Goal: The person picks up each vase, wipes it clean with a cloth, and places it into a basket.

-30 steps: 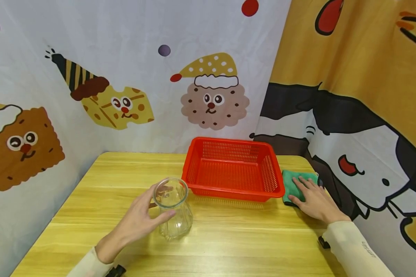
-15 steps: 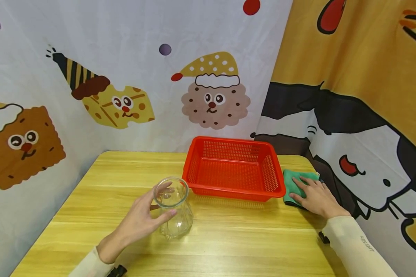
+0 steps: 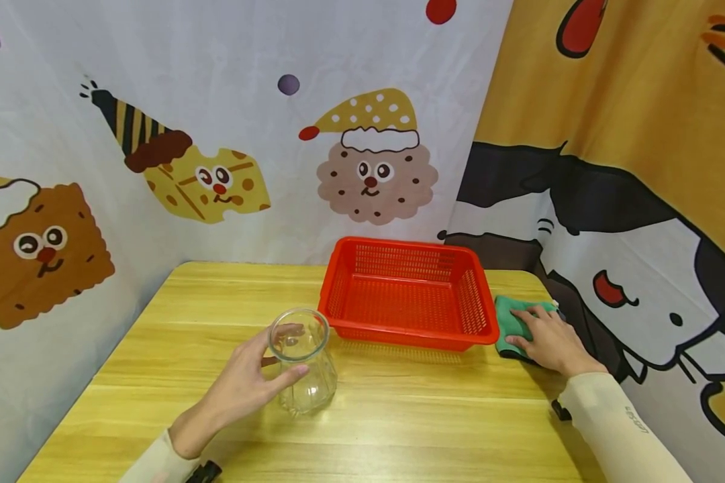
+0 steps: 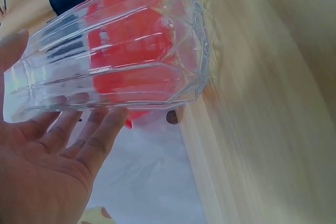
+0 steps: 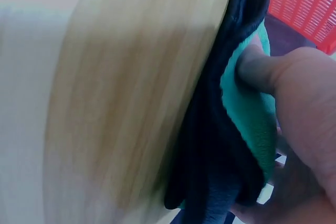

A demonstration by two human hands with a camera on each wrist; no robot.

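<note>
A clear, faceted glass jar [image 3: 309, 392] stands upright on the table, left of centre in the head view. My left hand [image 3: 242, 386] holds it near the neck, with the thumb in front and the fingers behind. In the left wrist view the fingers [image 4: 100, 135] lie along one side of the glass jar [image 4: 131, 51]. At the table's right side, my right hand [image 3: 557, 345] grips a folded green cloth [image 3: 509, 329] with a dark edge. The right wrist view shows the thumb [image 5: 262, 69] pressed into the cloth [image 5: 249, 111]; the other fingers are mostly hidden.
Between the hands, toward the back, sits a red plastic basket [image 3: 399, 302] with slotted walls. The yellow wood-grain table [image 3: 399, 429] meets a printed curtain [image 3: 235, 121] behind it and on both sides.
My right hand's fingers have drawn in from lying spread on the cloth to a curled hold on it. My left hand and the jar stay put.
</note>
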